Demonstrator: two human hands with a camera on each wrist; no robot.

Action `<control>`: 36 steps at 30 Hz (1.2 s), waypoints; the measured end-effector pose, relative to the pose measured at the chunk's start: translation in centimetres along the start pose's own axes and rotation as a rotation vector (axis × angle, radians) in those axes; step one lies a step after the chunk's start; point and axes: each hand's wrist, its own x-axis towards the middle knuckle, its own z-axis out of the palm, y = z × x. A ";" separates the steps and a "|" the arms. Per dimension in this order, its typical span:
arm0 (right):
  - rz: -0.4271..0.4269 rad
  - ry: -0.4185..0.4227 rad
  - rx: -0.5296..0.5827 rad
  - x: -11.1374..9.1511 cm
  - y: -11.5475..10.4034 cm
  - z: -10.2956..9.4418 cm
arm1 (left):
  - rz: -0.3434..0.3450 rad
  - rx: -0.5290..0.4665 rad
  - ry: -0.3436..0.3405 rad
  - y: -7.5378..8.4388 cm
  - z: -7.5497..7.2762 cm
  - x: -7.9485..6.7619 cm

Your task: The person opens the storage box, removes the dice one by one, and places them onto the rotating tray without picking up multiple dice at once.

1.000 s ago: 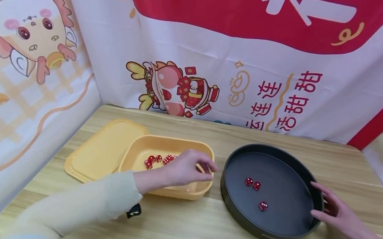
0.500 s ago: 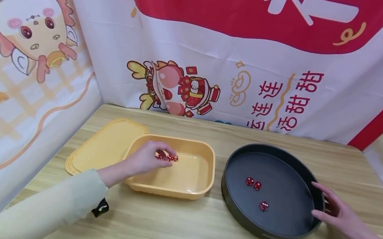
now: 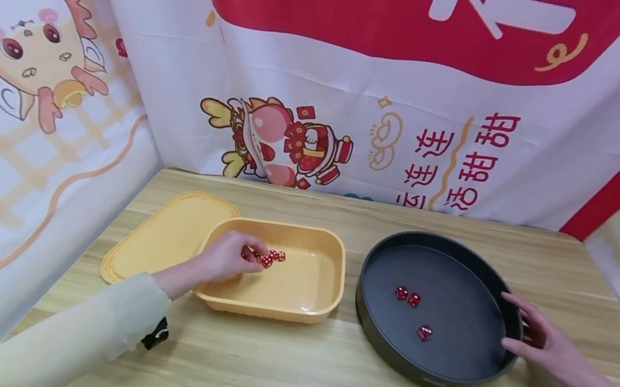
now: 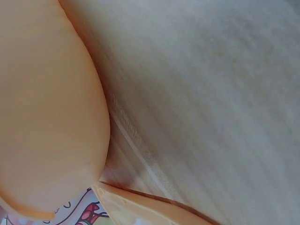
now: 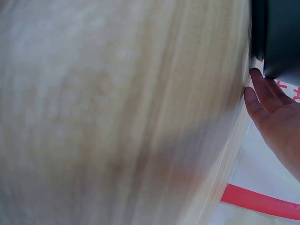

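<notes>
My left hand [image 3: 231, 256] reaches into a yellow plastic box [image 3: 297, 290], its thumb and fingers bent about some red dice [image 3: 268, 260] near the far left of the floor. A gap shows between thumb and forefinger, with dice in it and just beyond. Whether any die is pinched is not visible. My right hand [image 3: 551, 349] rests against the right rim of a round black pan [image 3: 466, 305], fingers extended and spread. Three red dice lie inside the pan, one of them a lone die [image 3: 424, 332] nearer the front. In the right wrist view, extended fingers [image 5: 265, 96] touch the pan's side [image 5: 283, 37].
A yellow lid [image 3: 174, 241] lies on the wooden table [image 3: 287, 367], left of the box and partly behind it. Printed cloth [image 3: 313, 76] hangs behind the table, and another patterned cloth [image 3: 35, 183] stands along the left side.
My left hand has moved left from the box's right side to the dice at its left, then lower among them. My right hand stays at the pan's rim.
</notes>
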 end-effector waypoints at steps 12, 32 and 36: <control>0.029 0.004 -0.007 -0.1 -0.1 -0.1 | 0.003 0.039 -0.085 0.5 0.8 1.0; 0.015 -0.004 0.003 0.1 -0.2 -0.1 | 0.074 -0.017 -0.026 2.2 1.4 0.9; 0.021 -0.004 0.002 -0.1 -0.3 -0.1 | 0.140 -0.086 -0.005 4.0 2.1 0.7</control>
